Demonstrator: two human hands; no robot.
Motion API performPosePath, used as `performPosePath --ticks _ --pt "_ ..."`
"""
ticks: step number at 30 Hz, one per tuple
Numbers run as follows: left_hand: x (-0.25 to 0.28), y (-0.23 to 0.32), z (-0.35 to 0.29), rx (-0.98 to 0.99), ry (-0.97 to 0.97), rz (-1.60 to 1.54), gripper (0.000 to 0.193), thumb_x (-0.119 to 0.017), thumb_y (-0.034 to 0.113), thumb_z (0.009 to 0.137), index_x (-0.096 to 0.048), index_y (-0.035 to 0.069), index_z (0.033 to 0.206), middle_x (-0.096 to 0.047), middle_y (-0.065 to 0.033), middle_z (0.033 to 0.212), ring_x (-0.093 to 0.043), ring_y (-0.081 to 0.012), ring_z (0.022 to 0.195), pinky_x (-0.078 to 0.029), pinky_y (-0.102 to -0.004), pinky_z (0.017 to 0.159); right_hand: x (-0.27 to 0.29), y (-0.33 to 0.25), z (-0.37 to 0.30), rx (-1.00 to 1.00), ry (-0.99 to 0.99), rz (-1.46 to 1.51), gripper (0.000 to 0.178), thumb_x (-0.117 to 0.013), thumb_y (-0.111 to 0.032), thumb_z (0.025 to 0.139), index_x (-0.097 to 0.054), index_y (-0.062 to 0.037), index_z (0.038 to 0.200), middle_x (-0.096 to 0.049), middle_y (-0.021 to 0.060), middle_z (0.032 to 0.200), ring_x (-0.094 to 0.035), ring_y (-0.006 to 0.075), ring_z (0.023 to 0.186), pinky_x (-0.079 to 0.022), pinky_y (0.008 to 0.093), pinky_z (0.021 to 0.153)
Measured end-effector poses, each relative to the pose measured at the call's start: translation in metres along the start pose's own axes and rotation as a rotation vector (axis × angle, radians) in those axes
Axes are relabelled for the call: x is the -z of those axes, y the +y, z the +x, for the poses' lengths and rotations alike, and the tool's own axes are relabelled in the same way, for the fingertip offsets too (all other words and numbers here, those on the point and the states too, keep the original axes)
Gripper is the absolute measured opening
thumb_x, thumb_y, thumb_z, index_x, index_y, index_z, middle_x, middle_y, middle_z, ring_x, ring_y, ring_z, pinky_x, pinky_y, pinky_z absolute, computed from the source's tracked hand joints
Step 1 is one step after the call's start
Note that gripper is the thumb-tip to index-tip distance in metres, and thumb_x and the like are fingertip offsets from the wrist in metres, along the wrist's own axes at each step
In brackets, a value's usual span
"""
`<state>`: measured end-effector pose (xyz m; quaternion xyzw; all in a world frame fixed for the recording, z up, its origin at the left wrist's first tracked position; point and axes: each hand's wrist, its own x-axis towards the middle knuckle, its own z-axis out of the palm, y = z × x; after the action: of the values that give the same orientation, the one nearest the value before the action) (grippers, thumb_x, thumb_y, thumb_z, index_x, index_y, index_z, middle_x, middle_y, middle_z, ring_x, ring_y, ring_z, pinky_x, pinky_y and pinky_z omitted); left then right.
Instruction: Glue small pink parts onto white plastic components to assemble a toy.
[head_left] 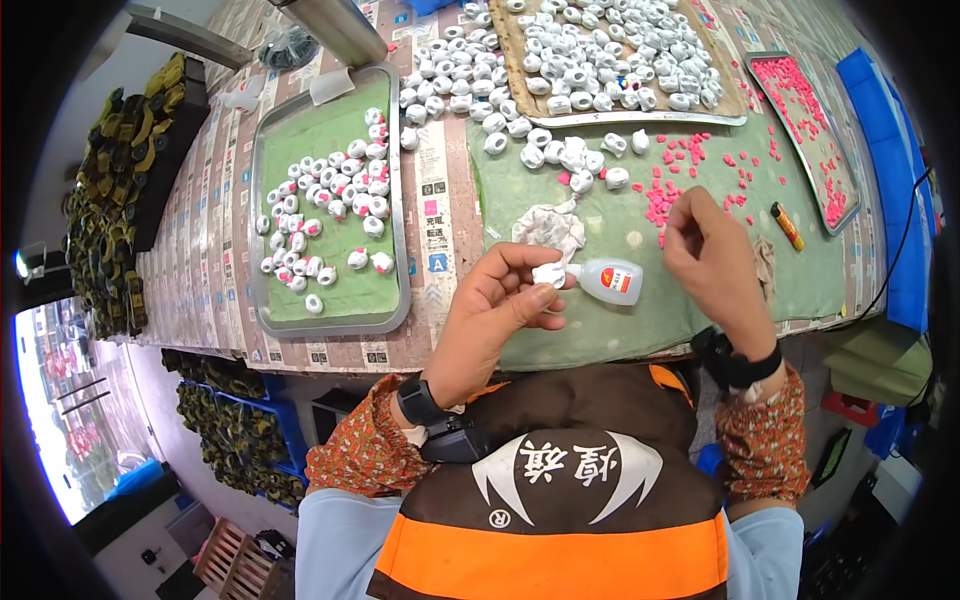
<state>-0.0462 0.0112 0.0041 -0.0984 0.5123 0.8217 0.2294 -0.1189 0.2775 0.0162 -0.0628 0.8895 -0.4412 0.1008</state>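
Note:
My left hand (505, 295) pinches a small white rounded plastic piece (549, 275) between thumb and fingers. Just beside it on the green mat (620, 340) lies a clear squeeze bottle (612, 282) with a red and yellow label. My right hand (708, 250) is over the mat with its fingers drawn together, close to a loose pile of tiny pink pieces (660, 203); whatever is in its fingertips is hidden. A crumpled white cloth (550, 226) rests beyond my left hand. Several loose white pieces (575, 158) lie farther back on the mat.
At left, a metal-rimmed tray (402, 250) carries white pieces with pink parts fitted. White pieces crowd a large tray (640, 119) at the back. A narrow tray (848, 222) of pink pieces and a yellow-and-black tube (787, 227) are at right. Blue bins (885, 180) border the table.

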Motion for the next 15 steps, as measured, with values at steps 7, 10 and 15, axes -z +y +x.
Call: performPosePath --ticks 7,10,15 --pt "-0.015 -0.008 0.005 -0.196 0.022 0.1 0.034 -0.069 0.003 0.097 -0.054 0.003 0.128 -0.064 -0.0111 0.121 -0.065 -0.016 0.107 -0.061 -0.0326 0.088 -0.04 -0.051 -0.037 -0.254 -0.145 0.958 0.008 -0.063 -0.009 0.101 -0.058 -0.003 0.103 -0.064 0.0014 0.089 -0.056 0.004 0.067 -0.047 0.0207 0.054" --pt "-0.02 -0.007 0.002 -0.25 0.047 0.17 0.034 -0.071 0.002 0.095 -0.057 0.003 0.126 -0.064 -0.0066 0.115 -0.063 -0.012 0.107 -0.058 -0.0281 0.086 -0.047 -0.055 -0.042 -0.28 -0.156 1.011 0.009 -0.063 -0.01 0.102 -0.058 -0.003 0.103 -0.063 0.0013 0.089 -0.055 0.0033 0.065 -0.046 0.0204 0.054" --pt "-0.022 -0.007 -0.003 -0.36 0.089 0.367 0.031 -0.073 0.003 0.094 -0.063 0.003 0.122 -0.066 -0.0042 0.113 -0.064 -0.0108 0.104 -0.057 -0.0276 0.084 -0.056 -0.056 -0.047 -0.28 -0.136 1.0 0.011 -0.063 -0.013 0.103 -0.057 -0.0036 0.103 -0.061 0.0 0.087 -0.053 0.0026 0.063 -0.045 0.0194 0.053"
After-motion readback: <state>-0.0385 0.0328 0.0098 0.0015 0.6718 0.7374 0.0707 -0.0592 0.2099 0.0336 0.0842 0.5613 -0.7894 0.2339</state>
